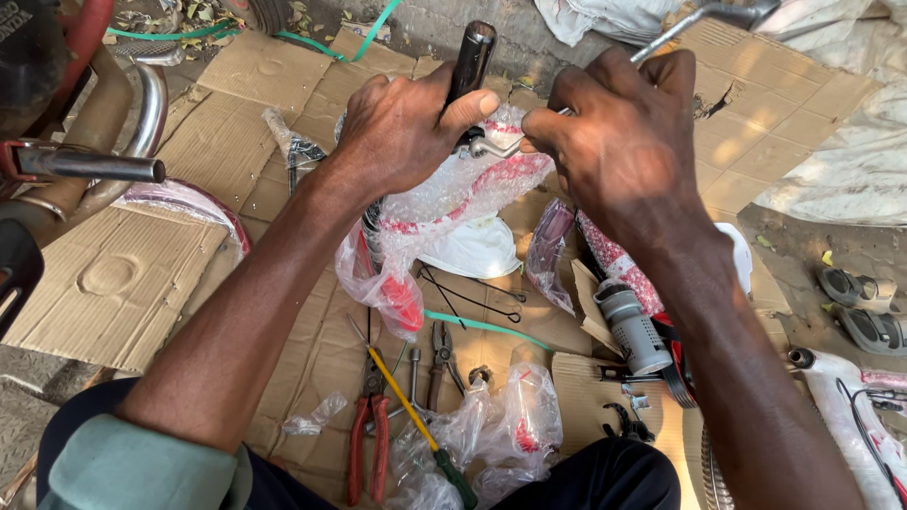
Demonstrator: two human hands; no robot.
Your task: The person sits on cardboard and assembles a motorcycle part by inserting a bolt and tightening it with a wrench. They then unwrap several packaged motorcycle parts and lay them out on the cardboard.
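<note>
While both hands meet near the top middle of the view, the left hand (402,127) is clenched around a dark handlebar grip (470,59) on a bicycle part wrapped in bubble wrap (453,194). The dark handle's long axis runs nearly upright, tilted a little to the right, its free end pointing up and away from the person. The wrapped part below it is clear plastic with red and white showing through, and it slopes down to the left toward a red end (402,302).

The right hand (619,132) is closed on a metal spanner (694,21), whose shaft slants from the upper right down to the left, its head meeting the fitting just beside the left thumb.

Flattened cardboard (217,142) covers the ground beneath. Close to the person lie red-handled pliers (367,444), a screwdriver with a yellow shaft (408,406), grey pliers (439,349) and loose plastic bags (510,416). A grey cylindrical part (633,331) lies right of centre. A chrome bar (90,165) juts in at the left edge, and pale sacking (850,170) crowds the right, leaving open cardboard mainly at the left.
</note>
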